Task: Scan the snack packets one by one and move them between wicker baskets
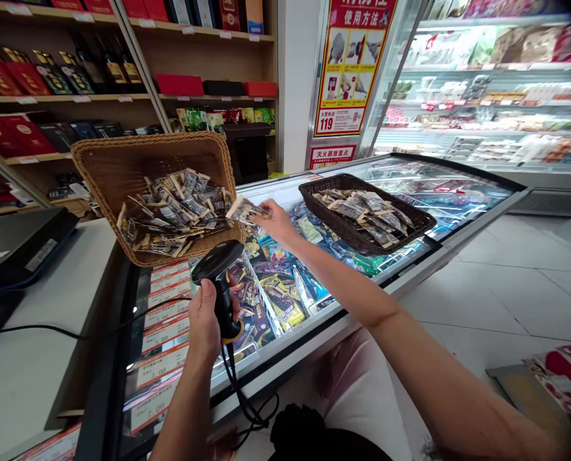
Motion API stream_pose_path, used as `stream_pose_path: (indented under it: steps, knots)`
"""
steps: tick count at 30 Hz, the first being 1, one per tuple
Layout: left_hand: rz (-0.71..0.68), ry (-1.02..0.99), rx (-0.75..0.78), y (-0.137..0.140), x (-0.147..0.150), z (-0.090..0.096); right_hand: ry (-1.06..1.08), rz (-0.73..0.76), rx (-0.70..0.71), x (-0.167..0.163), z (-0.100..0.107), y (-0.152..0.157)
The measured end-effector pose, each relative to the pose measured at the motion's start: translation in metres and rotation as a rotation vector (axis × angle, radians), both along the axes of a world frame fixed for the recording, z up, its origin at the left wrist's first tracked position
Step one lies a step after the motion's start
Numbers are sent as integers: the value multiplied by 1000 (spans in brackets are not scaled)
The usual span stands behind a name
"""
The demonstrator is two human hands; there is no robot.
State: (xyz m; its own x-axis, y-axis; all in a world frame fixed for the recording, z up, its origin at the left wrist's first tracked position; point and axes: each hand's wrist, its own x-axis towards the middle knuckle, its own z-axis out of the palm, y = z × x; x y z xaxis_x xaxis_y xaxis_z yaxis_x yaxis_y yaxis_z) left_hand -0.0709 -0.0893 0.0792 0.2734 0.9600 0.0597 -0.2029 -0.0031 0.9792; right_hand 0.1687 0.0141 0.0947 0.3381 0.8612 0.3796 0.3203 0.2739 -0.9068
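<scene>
My left hand (205,318) is wrapped round the handle of a black barcode scanner (224,301), its head tilted up and its cable hanging below. With my right hand (276,221) I pinch a small snack packet (247,211) with beige ends and a dark printed middle. That packet is at the right edge of a tan wicker basket (153,153), which holds a heap of similar packets (184,205). To the right, a dark brown woven basket (362,240) also contains several such packets (367,211).
Both baskets rest on a glass-topped freezer (477,173) full of colourful packages. Price labels (163,339) line its left end. A pale counter (40,307) stands at left, crossed by the scanner's cable (98,333). Shelves (203,29) and a lit display cooler (487,83) are behind.
</scene>
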Motion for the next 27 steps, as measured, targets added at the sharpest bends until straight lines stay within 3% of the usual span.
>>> stream_pose_path:
  steps: [4,8,12,17,19,27]
  knots:
    - [-50,66,-1,1,1,-1,711,120,-226,26,-23,-41]
    - [-56,64,23,3,3,-2,939,312,-283,31,-34,-59]
    - [-64,100,-9,4,3,-3,857,389,-243,29,-42,-58]
    - [-78,110,-1,5,2,-2,500,118,35,37,-60,-48]
    - [-89,108,-1,4,2,-1,469,78,78,40,-65,-45]
    - [-119,123,12,3,3,-2,499,95,-82,42,-51,-57]
